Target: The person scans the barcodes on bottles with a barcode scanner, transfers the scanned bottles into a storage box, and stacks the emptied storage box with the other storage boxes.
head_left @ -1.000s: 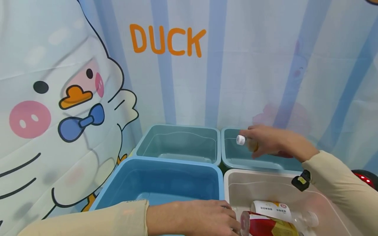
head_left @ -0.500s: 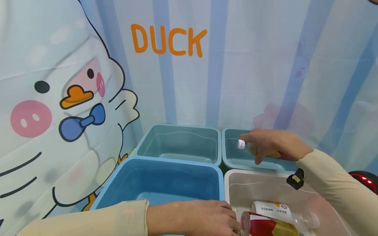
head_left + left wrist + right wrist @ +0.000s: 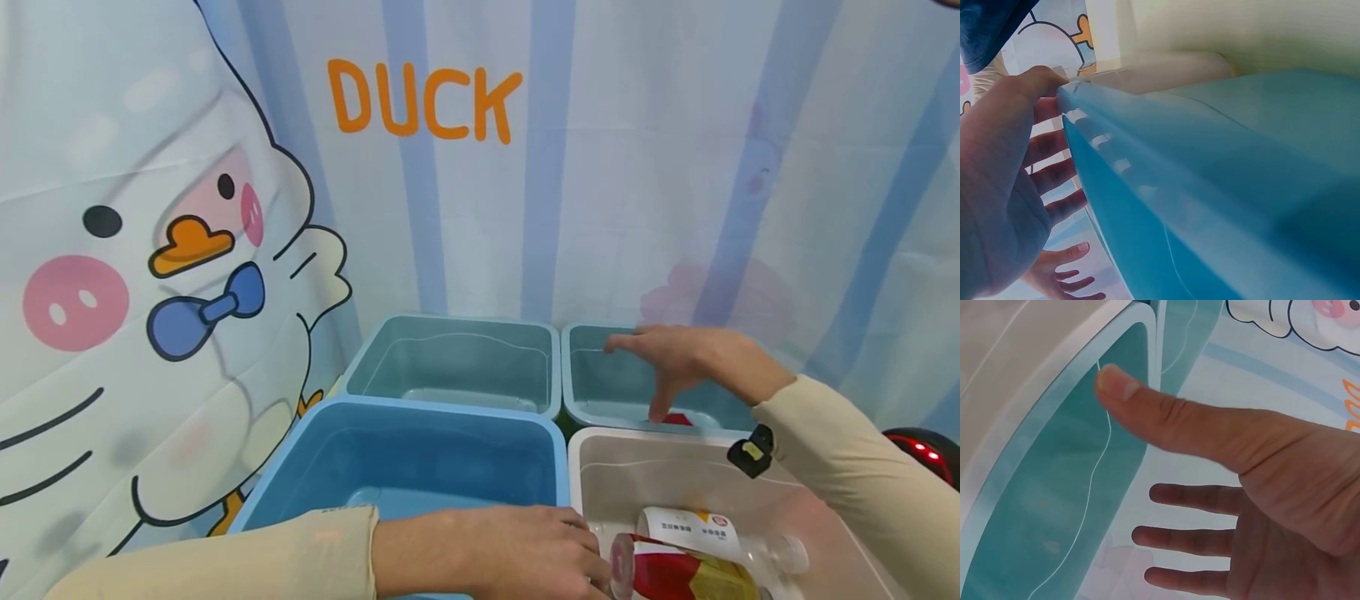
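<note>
My right hand (image 3: 678, 358) hovers open over the far right teal bin (image 3: 577, 400), fingers spread and holding nothing. In the right wrist view the same hand (image 3: 1241, 506) shows straight fingers above the teal bin (image 3: 1054, 506). A red bit of a bottle (image 3: 677, 419) shows inside that bin, below my fingers. My left hand (image 3: 517, 554) rests at the rim between the blue bin (image 3: 420, 408) and the white bin (image 3: 622, 435). In the left wrist view its thumb lies on the blue bin's rim (image 3: 1210, 187) and my left hand (image 3: 1016, 162) has its fingers straight.
The white bin holds a bottle with a red and yellow label (image 3: 675, 575) and one with a white label (image 3: 697, 529). A second teal bin (image 3: 457, 367) stands at the far left. A duck-print curtain hangs behind. A red object (image 3: 918, 446) sits at the right edge.
My right hand held a white-capped bottle over the far right teal bin; it has let go, the fingers have spread, and the bottle now lies in the bin. My left hand has not moved.
</note>
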Action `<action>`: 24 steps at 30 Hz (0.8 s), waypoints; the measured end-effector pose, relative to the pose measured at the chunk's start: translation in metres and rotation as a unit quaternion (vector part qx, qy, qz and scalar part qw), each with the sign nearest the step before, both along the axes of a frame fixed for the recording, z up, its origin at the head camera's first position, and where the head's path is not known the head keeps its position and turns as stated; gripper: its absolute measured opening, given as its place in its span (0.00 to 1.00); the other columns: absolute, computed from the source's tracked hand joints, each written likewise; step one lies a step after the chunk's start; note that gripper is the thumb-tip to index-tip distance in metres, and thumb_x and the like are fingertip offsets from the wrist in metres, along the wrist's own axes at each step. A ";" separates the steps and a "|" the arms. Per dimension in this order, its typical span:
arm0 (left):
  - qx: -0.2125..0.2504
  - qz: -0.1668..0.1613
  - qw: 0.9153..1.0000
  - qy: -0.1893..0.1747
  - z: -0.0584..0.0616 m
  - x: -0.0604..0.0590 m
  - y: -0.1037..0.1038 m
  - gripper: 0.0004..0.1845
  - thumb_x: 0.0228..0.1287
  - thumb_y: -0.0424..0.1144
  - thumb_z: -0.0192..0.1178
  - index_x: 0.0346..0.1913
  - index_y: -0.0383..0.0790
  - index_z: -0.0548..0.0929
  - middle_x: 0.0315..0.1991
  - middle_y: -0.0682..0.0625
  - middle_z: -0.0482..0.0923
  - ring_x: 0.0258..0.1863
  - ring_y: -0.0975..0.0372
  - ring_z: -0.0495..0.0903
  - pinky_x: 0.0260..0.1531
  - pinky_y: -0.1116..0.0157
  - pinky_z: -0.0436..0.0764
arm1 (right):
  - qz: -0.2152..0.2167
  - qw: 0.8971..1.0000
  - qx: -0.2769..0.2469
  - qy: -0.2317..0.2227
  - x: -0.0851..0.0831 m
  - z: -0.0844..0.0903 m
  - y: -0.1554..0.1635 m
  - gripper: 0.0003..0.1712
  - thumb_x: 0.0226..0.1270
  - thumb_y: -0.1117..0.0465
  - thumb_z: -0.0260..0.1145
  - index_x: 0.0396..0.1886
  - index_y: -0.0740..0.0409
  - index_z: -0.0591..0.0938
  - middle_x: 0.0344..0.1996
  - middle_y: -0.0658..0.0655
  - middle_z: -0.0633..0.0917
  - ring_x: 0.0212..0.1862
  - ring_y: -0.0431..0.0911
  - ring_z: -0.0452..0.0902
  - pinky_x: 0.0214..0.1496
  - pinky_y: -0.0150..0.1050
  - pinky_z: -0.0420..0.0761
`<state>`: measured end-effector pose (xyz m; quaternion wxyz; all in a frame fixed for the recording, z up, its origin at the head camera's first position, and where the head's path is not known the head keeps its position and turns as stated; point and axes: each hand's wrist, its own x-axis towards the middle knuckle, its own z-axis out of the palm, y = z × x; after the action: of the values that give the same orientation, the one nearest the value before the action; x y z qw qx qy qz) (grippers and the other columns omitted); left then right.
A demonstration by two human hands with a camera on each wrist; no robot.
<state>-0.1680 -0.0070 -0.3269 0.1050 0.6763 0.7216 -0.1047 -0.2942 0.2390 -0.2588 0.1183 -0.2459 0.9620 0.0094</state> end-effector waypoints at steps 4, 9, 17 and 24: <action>0.000 -0.002 1.000 0.003 0.001 0.000 -0.001 0.29 0.70 0.56 0.63 0.73 0.60 0.77 0.65 0.67 0.77 0.65 0.76 0.71 0.69 0.75 0.57 | 0.008 1.000 -0.011 -0.007 0.002 0.003 0.002 0.58 0.45 0.49 0.89 0.76 0.46 0.69 0.69 0.68 0.72 0.65 0.66 0.72 0.52 0.62 0.83; 0.005 0.002 1.000 -0.005 0.001 0.000 -0.001 0.29 0.69 0.56 0.64 0.72 0.60 0.77 0.65 0.67 0.78 0.64 0.77 0.71 0.69 0.75 0.58 | 0.025 0.999 -0.035 -0.016 0.006 0.005 0.008 0.56 0.45 0.48 0.89 0.74 0.47 0.71 0.68 0.66 0.75 0.64 0.65 0.73 0.50 0.60 0.85; 0.006 -0.001 1.000 -0.006 -0.001 0.000 -0.001 0.30 0.68 0.55 0.66 0.72 0.59 0.77 0.65 0.67 0.78 0.65 0.76 0.72 0.69 0.74 0.59 | 0.043 0.997 -0.063 -0.015 0.018 0.002 0.018 0.53 0.45 0.49 0.88 0.71 0.50 0.73 0.66 0.66 0.77 0.65 0.68 0.73 0.47 0.56 0.86; 0.004 0.000 1.000 -0.003 -0.002 0.000 0.000 0.30 0.68 0.56 0.65 0.72 0.60 0.77 0.65 0.67 0.77 0.65 0.76 0.71 0.69 0.74 0.59 | 0.052 0.996 -0.077 -0.007 0.029 -0.004 0.033 0.50 0.47 0.47 0.87 0.70 0.50 0.74 0.64 0.63 0.79 0.63 0.65 0.76 0.49 0.58 0.85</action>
<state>-0.1682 -0.0074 -0.3286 0.1041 0.6769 0.7218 -0.0996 -0.2648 0.2718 -0.2629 0.1048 -0.3037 0.9451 -0.0604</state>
